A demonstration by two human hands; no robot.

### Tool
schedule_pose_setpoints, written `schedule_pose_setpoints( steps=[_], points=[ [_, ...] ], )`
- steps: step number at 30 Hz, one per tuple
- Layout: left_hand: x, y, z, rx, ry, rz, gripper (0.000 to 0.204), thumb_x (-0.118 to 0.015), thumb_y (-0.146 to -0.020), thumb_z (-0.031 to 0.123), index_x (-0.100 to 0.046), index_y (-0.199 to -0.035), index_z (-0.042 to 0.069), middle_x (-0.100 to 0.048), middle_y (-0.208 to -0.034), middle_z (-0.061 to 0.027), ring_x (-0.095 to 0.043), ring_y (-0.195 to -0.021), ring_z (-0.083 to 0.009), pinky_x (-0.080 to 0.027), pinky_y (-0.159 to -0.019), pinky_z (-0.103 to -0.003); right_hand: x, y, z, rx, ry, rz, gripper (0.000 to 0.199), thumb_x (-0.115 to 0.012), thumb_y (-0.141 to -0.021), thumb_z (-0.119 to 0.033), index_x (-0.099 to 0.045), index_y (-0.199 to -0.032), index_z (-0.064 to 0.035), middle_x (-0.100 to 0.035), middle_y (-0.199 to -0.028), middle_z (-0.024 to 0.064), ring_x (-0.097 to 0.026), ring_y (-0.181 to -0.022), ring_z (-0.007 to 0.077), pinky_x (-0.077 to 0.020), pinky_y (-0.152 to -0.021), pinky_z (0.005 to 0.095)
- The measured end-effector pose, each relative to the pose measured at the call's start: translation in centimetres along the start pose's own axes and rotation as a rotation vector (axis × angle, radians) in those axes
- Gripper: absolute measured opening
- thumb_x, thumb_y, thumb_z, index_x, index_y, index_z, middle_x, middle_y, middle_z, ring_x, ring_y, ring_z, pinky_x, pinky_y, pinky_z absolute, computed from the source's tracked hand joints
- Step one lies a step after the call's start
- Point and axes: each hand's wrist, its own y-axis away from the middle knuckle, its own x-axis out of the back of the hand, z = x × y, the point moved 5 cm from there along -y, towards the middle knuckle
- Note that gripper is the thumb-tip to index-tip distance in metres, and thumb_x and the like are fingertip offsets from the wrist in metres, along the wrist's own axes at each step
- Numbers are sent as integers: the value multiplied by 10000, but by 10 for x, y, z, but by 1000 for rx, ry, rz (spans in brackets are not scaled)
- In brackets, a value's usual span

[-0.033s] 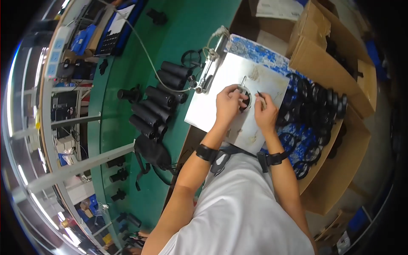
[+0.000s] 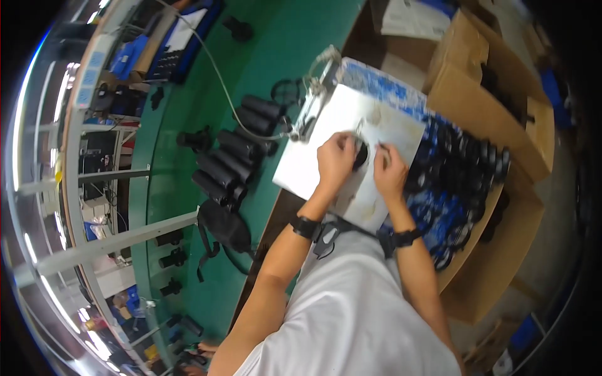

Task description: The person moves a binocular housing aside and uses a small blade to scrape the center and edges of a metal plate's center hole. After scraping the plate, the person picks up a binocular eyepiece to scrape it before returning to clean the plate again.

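Over the pale metal plate [image 2: 307,156], a round black ring-shaped part [image 2: 361,156] sits between my two hands. My left hand [image 2: 335,161] is at the ring's left side, its thumb and fingers curled together. Blur hides what they pinch and whether they touch the ring. To the right of the ring, my right hand [image 2: 390,170] is closed, with thumb and forefinger pinching a small dark thin piece [image 2: 380,146]. Its exact kind is too small to tell. Both wrists wear black bands.
A small metal clamp fixture [image 2: 304,122] with a hose stands at the plate's far left. Several black cylinders [image 2: 222,163] lie on the green table [image 2: 263,56]. Many black rings [image 2: 461,160] are heaped at the right, beside open cardboard boxes [image 2: 483,106].
My left fingers have drawn back from over the ring and curled in. The right hand has moved slightly down and left. The whole view has shifted a little and blurred.
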Motion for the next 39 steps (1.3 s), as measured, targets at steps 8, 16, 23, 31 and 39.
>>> schedule_pose_setpoints(
  steps=[8, 16, 23, 31, 39],
  points=[
    [4, -14, -2, -665, -879, -143, 297, -730, -702, 151, -613, -970, 98, -588, -899, -88, -586, -882, -289, -479, -742, -407, 6, 7, 4, 0, -109, 0, 161, -590, -903, -118, -653, -993, 0, -705, -888, 204, -693, -838, 387, -541, -713, 409],
    [-19, -23, -14, -628, -1089, -116, 135, -600, -795, 107, -582, -926, 77, -631, -861, -118, -654, -827, -299, -547, -626, -372, 7, 4, 13, -1, -175, 81, 176, -585, -884, -106, -655, -1009, -3, -711, -885, 181, -702, -833, 352, -541, -724, 394],
    [-30, -21, -7, -773, -1278, -195, 44, -587, -812, 125, -585, -845, 95, -618, -851, -88, -637, -839, -258, -544, -647, -340, 14, 5, 9, 9, -232, 111, 136, -586, -887, -74, -654, -970, 10, -706, -823, 158, -710, -723, 274, -523, -627, 337],
    [-30, -12, -11, -662, -996, 97, 72, -594, -803, 126, -565, -869, 116, -559, -889, -90, -620, -824, -281, -551, -608, -382, 16, 3, 12, 1, -226, 104, 119, -604, -897, -89, -649, -953, 7, -703, -788, 138, -701, -682, 244, -515, -607, 335],
    [-25, -21, -13, -596, -903, 18, 113, -637, -771, 161, -575, -843, 99, -573, -868, -109, -641, -759, -304, -531, -594, -425, 13, 3, 9, 27, -219, 132, 121, -614, -898, -101, -660, -944, 1, -675, -706, 131, -664, -597, 210, -485, -547, 320]
  ],
)
